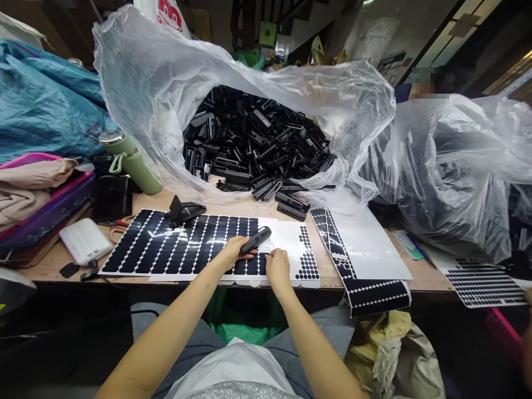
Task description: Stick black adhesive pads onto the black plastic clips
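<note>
My left hand (235,252) is closed around a black, narrow plastic part (256,239), tilted up to the right above a white sheet of black stickers (166,244). Close by, my right hand (278,267) pinches at the edge of a black sticker on that sheet; how much of it the fingers have is too small to see. Bare white backing and small black round stickers (308,257) lie to the right of my right hand. A black angular plastic piece (185,210) rests on the sheet's far edge.
A large clear plastic bag (153,111) full of black plastic parts (257,138) stands open at the back. Left are a green bottle (135,163), a white power bank (85,241) and scissors (118,227). More sheets (369,238) hang over the right edge.
</note>
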`<state>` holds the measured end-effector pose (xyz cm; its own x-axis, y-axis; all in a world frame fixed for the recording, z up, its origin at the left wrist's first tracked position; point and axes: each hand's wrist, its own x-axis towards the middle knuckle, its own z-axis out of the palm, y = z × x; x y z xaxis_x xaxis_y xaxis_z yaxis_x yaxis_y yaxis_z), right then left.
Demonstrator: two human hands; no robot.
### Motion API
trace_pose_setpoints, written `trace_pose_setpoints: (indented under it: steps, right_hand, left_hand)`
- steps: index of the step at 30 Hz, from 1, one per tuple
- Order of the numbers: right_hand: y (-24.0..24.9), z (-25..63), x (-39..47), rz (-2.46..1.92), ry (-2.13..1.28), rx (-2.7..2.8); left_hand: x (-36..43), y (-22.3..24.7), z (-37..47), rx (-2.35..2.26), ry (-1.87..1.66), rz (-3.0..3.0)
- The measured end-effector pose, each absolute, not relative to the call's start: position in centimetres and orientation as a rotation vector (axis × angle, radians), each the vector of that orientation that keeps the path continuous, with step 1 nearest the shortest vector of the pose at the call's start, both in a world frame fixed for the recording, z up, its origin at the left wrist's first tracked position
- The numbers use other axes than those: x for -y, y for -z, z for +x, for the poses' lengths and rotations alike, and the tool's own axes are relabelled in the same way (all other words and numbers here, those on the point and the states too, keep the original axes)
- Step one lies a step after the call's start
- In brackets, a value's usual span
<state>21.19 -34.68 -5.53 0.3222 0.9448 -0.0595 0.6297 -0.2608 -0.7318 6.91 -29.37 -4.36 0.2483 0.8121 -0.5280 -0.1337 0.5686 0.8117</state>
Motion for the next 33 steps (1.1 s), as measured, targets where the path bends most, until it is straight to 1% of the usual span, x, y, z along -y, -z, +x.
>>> trace_pose_setpoints:
  steps: [6, 11, 16, 19, 24, 33]
  right_hand:
    - [4.5, 21.5, 35.2, -1.821, -0.834, 1.375]
    - [2.1, 23.7, 35.6, -1.682, -0.931, 1.261]
    - [-1.8, 25.8, 35.4, -1.484, -1.284, 1.035]
    - [-3.4, 26.1, 35.8, -1.438, -1.415, 1.007]
    - [-4.1, 26.0, 36.5, -1.407, -1.453, 1.004]
    - [-4.2, 25.8, 37.1, -1.431, -1.385, 1.026]
  left_hand:
    - [28.7, 4.4, 6.8, -1.124, -0.738, 0.582]
    - [29.2, 2.7, 6.3, -1.096, -0.688, 0.568]
    - [30.8, -0.3, 5.9, -1.035, -0.651, 0.608]
    - [31.5, -1.5, 6.0, -1.001, -0.641, 0.647]
    - [32.1, -2.1, 6.1, -0.984, -0.621, 0.730]
    - [32.5, -2.1, 6.2, -0.963, -0.637, 0.785]
